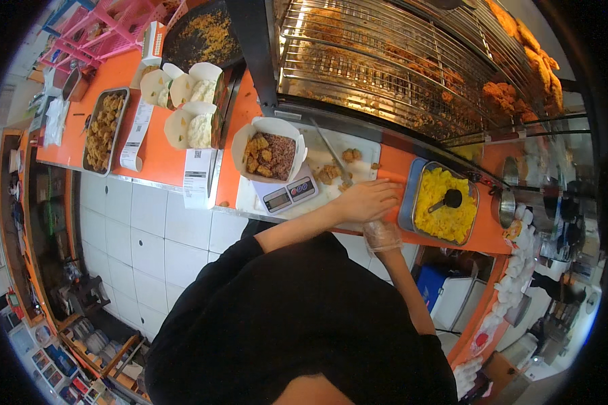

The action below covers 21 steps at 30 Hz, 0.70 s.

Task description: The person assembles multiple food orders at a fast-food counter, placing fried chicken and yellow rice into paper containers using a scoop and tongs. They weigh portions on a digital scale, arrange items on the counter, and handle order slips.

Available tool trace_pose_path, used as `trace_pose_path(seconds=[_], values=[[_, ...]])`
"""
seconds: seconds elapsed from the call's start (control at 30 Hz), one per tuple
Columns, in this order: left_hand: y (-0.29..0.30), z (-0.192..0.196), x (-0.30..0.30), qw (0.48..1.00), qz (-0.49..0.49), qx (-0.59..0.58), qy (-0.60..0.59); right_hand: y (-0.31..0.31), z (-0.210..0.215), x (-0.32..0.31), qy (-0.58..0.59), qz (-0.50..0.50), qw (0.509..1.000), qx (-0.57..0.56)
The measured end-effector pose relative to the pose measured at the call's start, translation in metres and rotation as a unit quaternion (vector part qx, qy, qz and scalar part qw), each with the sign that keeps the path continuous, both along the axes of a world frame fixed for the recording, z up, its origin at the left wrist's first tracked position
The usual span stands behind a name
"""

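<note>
My bare left hand reaches across to the right with its fingers stretched out, over the near edge of a white cutting board. Just below it is my right hand, in a clear, crumpled plastic glove; its fingers are hidden. On the board, a long metal blade lies beside fried chicken pieces. To their left, an open paper box with reddish-brown rice and browned pieces stands on a white kitchen scale.
Right of my hands stands a metal tray of yellow food with a black scoop. A heated glass cabinet with wire racks rises behind the board. Leftward on the orange counter are open paper boxes, paper slips and a tray of fried pieces.
</note>
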<state>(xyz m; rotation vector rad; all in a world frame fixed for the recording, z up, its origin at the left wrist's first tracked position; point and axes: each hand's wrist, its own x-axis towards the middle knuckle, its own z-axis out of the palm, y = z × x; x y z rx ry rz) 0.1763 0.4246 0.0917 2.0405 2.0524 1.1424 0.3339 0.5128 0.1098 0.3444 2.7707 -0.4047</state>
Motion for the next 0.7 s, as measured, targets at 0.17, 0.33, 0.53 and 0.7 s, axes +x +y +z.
trace_pose_path(seconds=[0.17, 0.33, 0.53, 0.7], values=[[0.001, -0.006, 0.002, 0.999, 0.027, 0.001, -0.041, -0.003, 0.000, -0.013, -0.057, -0.044, 0.997, 0.010], [0.003, -0.016, -0.007, 0.997, 0.019, 0.017, -0.070, 0.002, 0.004, -0.024, -0.092, -0.041, 0.994, 0.040], [0.006, -0.032, -0.010, 0.999, 0.030, -0.029, -0.024, 0.019, -0.029, -0.032, -0.139, -0.009, 0.990, 0.034], [0.005, -0.010, -0.018, 0.997, 0.024, 0.025, -0.073, 0.046, -0.034, -0.035, -0.032, 0.064, 0.997, 0.000]])
